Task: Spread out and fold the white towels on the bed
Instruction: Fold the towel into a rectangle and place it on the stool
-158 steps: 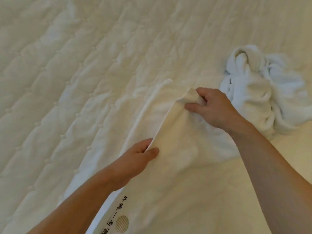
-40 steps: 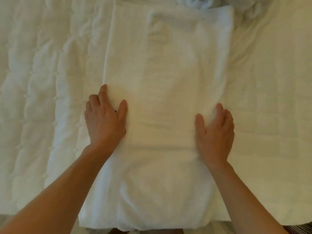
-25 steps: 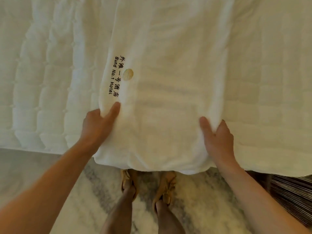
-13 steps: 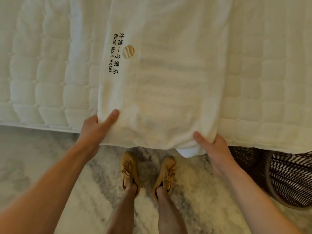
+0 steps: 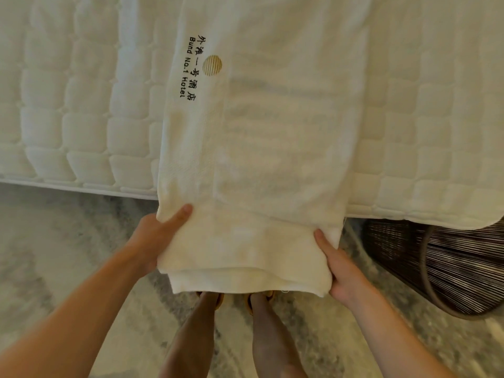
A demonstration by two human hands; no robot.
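Between the two hands hangs the near end of the white towel, a long folded strip whose length runs straight away from the person, up across the bed and past the top of view. That near end overhangs the mattress edge, with its stacked layers showing underneath. The left hand pinches the left corner, thumb on top and fingers hidden beneath. The right hand grips the right corner the same way. A stitched hotel logo sits beyond the left hand, close to that side's edge.
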